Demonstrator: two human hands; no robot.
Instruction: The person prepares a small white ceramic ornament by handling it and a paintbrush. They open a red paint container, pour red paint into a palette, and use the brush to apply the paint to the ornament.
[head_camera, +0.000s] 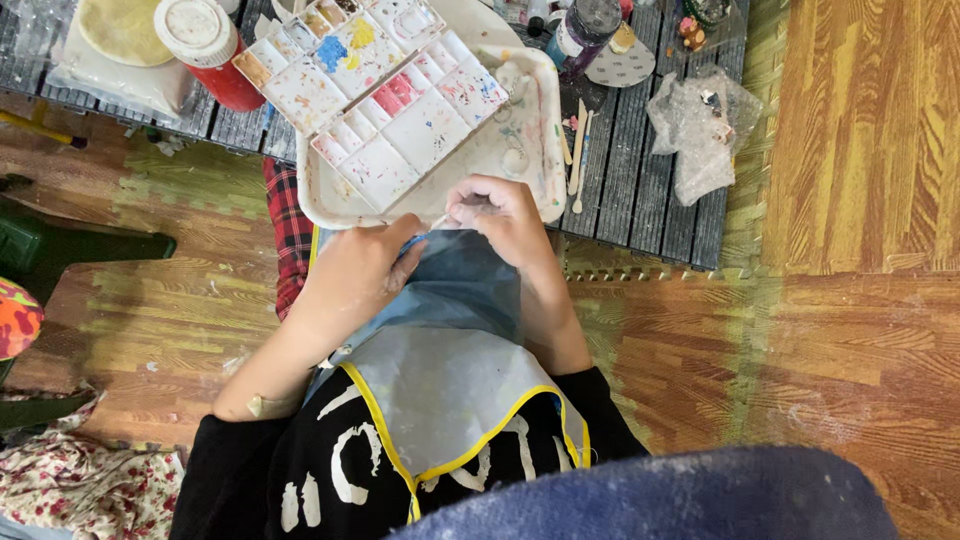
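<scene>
1. Two hands met just below the near rim of a white tray (545, 150) on the dark slatted worktop (640, 190).
2. The left hand (355, 275) was curled closed around a thin brush (437, 222), whose pale tip showed between the two hands.
3. The right hand (500, 215) was closed, fingertips pinched on a small pale piece that I could not make out clearly; the brush tip touched or nearly touched it.
4. A paint palette (385, 85) with many stained wells lay tilted across the tray, just beyond the hands.
5. A red jar (210, 50) with a white lid stood left of the palette; crumpled clear plastic (700, 125) lay to the right.
6. The brush looked light and stiff, best held near its middle; the small piece seemed light and possibly fragile, suiting a gentle fingertip pinch at its edges.
7. A translucent apron (450, 380) with yellow trim covered the lap.
</scene>
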